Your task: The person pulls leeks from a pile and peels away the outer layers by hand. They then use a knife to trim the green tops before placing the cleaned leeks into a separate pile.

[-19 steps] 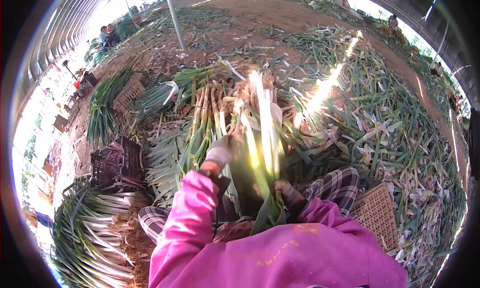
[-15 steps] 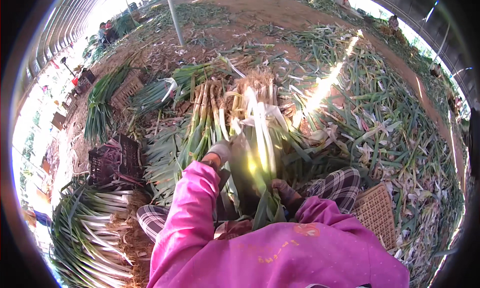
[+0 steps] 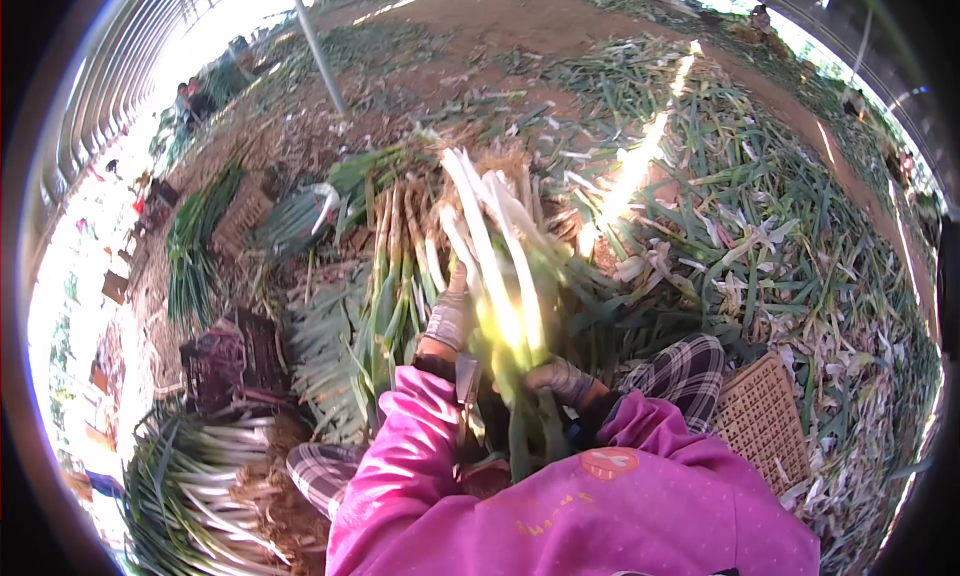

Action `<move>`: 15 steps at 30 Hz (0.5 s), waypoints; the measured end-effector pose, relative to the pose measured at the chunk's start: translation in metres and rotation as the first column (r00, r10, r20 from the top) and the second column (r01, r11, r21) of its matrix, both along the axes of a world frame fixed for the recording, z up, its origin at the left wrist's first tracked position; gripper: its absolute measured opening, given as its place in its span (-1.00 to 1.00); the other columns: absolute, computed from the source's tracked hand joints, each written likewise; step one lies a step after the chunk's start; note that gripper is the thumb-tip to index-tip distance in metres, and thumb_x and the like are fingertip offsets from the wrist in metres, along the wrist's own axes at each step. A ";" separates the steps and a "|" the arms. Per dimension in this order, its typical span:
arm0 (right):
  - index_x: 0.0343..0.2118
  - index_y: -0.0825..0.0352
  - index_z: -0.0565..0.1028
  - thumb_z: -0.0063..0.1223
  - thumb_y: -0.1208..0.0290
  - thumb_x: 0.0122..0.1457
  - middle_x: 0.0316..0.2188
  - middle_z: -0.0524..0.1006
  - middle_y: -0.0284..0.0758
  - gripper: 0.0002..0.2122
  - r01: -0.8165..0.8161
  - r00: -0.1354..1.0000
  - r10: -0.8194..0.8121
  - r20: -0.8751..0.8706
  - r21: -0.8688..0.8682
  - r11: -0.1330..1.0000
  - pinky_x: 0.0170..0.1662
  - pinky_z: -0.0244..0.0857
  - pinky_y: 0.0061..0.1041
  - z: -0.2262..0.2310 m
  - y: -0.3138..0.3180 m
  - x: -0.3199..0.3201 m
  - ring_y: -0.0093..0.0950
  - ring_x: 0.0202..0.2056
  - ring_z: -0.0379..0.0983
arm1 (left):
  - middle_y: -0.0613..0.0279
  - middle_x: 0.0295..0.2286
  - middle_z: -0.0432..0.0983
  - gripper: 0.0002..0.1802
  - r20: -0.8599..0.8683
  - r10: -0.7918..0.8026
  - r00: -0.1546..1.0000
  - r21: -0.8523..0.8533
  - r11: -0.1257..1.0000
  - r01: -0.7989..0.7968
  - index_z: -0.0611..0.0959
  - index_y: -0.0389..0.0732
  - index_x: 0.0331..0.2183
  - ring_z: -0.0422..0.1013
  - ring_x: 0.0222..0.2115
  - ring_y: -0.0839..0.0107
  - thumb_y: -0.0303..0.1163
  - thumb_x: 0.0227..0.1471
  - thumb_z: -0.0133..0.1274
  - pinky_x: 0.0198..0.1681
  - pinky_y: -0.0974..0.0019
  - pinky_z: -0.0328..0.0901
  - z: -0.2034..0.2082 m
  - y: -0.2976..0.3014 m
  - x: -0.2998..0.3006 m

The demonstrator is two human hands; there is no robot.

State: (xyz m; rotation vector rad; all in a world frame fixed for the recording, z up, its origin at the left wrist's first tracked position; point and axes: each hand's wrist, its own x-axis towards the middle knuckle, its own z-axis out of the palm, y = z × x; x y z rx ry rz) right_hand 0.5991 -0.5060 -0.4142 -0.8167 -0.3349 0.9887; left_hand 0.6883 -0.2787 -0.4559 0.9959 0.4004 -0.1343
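A bundle of long green onions [image 3: 500,266] with white stalks and roots at the far end stands up in front of me, sunlit. My left hand [image 3: 447,318], in a grey glove, grips the stalks from the left side. Lower down, my gloved right hand [image 3: 560,378] holds the green part of the same bundle. Pink sleeves [image 3: 420,456] cover both forearms. More green onions [image 3: 395,276] with muddy stalks lie just left of the bundle.
Trimmed leaves litter the ground to the right [image 3: 780,236]. A woven basket [image 3: 765,426] sits by my right knee. A dark crate [image 3: 225,361] and a pile of cleaned onions [image 3: 200,486] lie at left. A metal pole [image 3: 315,46] rises behind, people sit far left.
The bundle has been drawn closer to me and raised more upright. My left hand slid down with it toward my body; the right hand kept its hold below.
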 end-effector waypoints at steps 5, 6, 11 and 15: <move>-0.32 0.29 0.51 -0.05 0.51 -0.09 -0.47 0.51 -0.39 -0.78 0.612 0.328 0.184 0.926 -0.357 0.706 -0.37 0.31 -0.42 -0.038 0.022 0.044 -0.46 -0.49 0.41 | 0.21 -0.28 0.45 -0.29 0.441 -0.078 0.894 0.398 0.910 -0.117 0.40 -0.34 -0.07 0.36 -0.31 0.45 -0.06 -0.15 0.21 -0.23 0.41 0.28 0.136 -0.050 0.012; -0.41 0.29 0.53 -0.07 0.50 -0.09 -0.52 0.51 -0.37 -0.83 0.802 -0.118 0.460 0.880 -0.189 0.567 -0.42 0.31 -0.37 -0.043 0.046 0.044 -0.38 -0.56 0.40 | 0.19 -0.25 0.44 -0.19 0.428 -0.107 0.897 0.553 0.816 -0.166 0.36 -0.35 -0.03 0.37 -0.28 0.42 -0.06 -0.23 0.28 -0.20 0.39 0.28 0.138 -0.035 0.021; -0.30 0.29 0.38 -0.01 0.27 0.05 -0.44 0.49 -0.09 -0.78 0.735 0.592 0.010 0.806 -0.546 0.402 -0.33 0.32 -0.28 -0.065 0.097 0.041 -0.24 -0.46 0.42 | 0.23 -0.15 0.33 0.01 0.587 -0.238 0.774 0.565 0.805 -0.181 0.14 -0.23 0.02 0.28 -0.18 0.42 -0.47 -0.45 0.41 -0.03 0.34 0.23 0.162 -0.072 0.039; -0.20 0.34 0.33 0.11 0.08 -0.06 -0.36 0.47 -0.06 -0.54 0.691 0.366 0.024 0.930 -0.289 0.663 -0.23 0.33 -0.32 0.001 0.107 -0.003 -0.21 -0.28 0.44 | 0.28 -0.18 0.39 -0.40 0.438 -0.151 0.886 0.017 0.987 0.159 0.27 -0.21 -0.06 0.31 -0.17 0.38 -0.23 -0.10 0.13 0.00 0.18 0.22 0.157 -0.003 0.032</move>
